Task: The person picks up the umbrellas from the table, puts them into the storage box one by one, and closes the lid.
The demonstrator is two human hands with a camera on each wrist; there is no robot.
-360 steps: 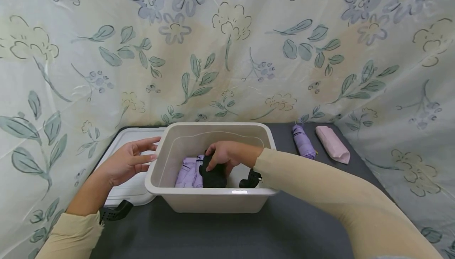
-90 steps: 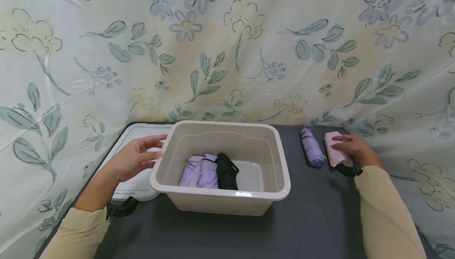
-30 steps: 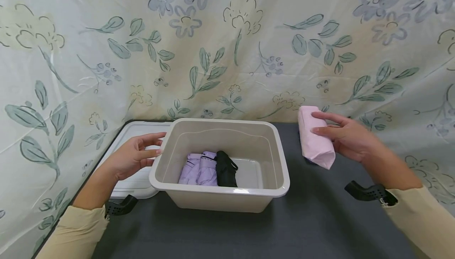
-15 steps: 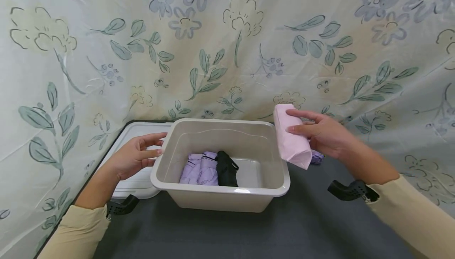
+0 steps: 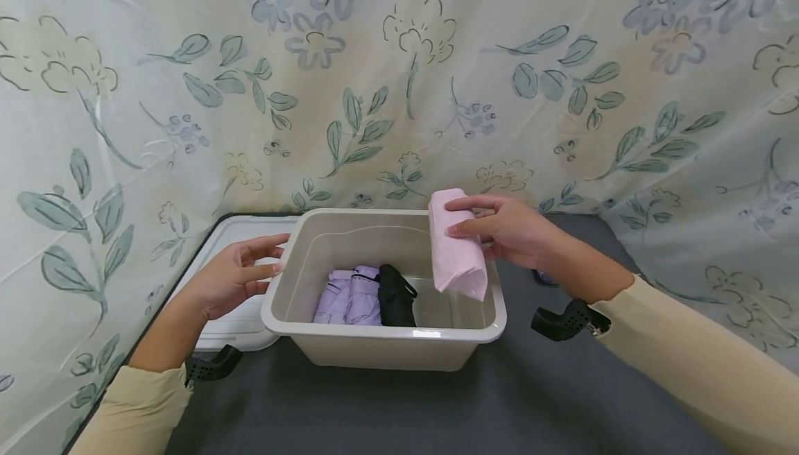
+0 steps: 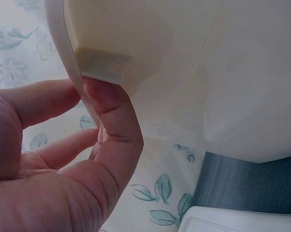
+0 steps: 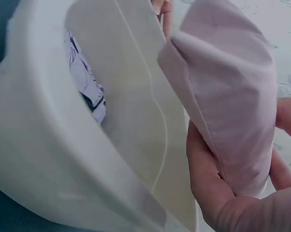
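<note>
A beige plastic bin [image 5: 374, 333] stands on the dark table. Inside it lie two lilac folded umbrellas [image 5: 346, 295] and a black one [image 5: 394, 295]. My right hand [image 5: 465, 219] grips a pink folded umbrella [image 5: 456, 254], held tilted over the right end of the bin with its lower end just above the rim. The right wrist view shows the pink umbrella [image 7: 227, 96] between thumb and fingers, above the bin's wall [image 7: 49, 145]. My left hand [image 5: 268, 261] rests with straight fingers against the bin's left rim. The thumb [image 6: 109, 111] touches the lip [image 6: 99, 65].
A white lid [image 5: 237, 233] lies flat on the table left of the bin. Another lilac umbrella [image 5: 542, 277] lies on the table, mostly hidden behind my right wrist. A flower-printed cloth [image 5: 399, 80] closes in the back and both sides. The grey tabletop [image 5: 399, 406] runs in front.
My right hand picked the pink umbrella up from the table's far right and carried it left, over the bin's right end. The left hand has stayed on the rim.
</note>
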